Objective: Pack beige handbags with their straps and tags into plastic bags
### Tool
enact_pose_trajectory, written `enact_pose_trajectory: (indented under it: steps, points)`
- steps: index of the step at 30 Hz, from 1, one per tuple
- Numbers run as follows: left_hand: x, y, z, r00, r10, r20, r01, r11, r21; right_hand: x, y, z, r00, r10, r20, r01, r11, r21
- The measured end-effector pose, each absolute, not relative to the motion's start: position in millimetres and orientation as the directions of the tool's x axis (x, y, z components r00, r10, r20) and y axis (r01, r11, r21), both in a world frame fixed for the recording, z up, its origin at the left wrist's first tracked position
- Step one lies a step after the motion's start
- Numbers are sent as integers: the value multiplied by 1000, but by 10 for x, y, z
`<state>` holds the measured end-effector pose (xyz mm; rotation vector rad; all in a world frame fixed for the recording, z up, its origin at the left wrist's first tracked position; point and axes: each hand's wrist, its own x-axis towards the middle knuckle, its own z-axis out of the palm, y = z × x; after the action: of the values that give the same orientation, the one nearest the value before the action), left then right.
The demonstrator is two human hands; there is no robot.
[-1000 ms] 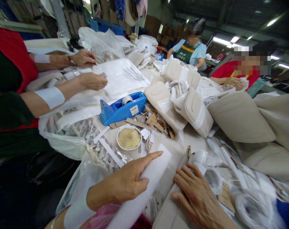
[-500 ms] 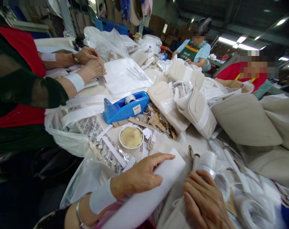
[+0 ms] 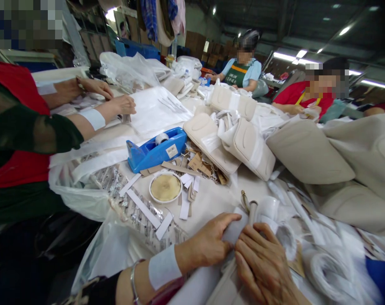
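Note:
My left hand (image 3: 211, 240) is at the bottom centre, holding a white wrapping sheet (image 3: 233, 231) between its thumb and stretched index finger. Its other fingers are hidden. Close beside it, my right hand (image 3: 264, 260) curls over a beige strap (image 3: 252, 213), whose rounded end sticks out beyond the knuckles. Beige material (image 3: 224, 286) lies beneath both hands, partly covered by them. A small brass-coloured metal piece (image 3: 244, 199) shows just past the strap end.
A blue tape dispenser (image 3: 157, 149), a round tub of yellowish paste (image 3: 165, 187) and cardboard tags (image 3: 200, 165) lie ahead. Beige bags (image 3: 211, 142) pile up behind. White rolls (image 3: 327, 271) sit at right. A co-worker's hands (image 3: 122, 105) work at left; two other people sit farther back.
My left hand has moved right with the white sheet, up against my right hand. My right hand keeps its grip on the strap. The co-worker's hands at left have drawn apart.

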<state>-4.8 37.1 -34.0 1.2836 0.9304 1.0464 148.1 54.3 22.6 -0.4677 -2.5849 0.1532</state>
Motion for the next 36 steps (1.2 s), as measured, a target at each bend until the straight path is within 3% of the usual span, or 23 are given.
enact_pose_trajectory:
  steps: [3,5,11,17,21,27,36]
  points:
    - [107,408,-401,173,982,73,-61,-64,996,1493,556,194,-809,381,449,324,925,-201]
    - [120,415,-413,206,969,135,-32,-131,991,1488,574,167,-811,403,425,350,915,-200]
    - [-407,206,-155,310,936,165,319,-266,910,1475,615,121,-837,438,329,406,899,-162]
    - [-885,-243,67,649,753,108,335,-411,848,1494,644,111,-839,464,286,439,886,-149]
    - [-881,-323,-36,719,685,120,330,-488,808,1499,662,142,-847,451,281,409,891,-196]
    - [-774,-223,-89,621,755,211,245,-442,863,1631,592,322,-880,393,267,291,890,-351]
    - [-383,-183,-164,306,939,157,570,-312,760,1688,566,433,-852,382,357,285,912,-296]
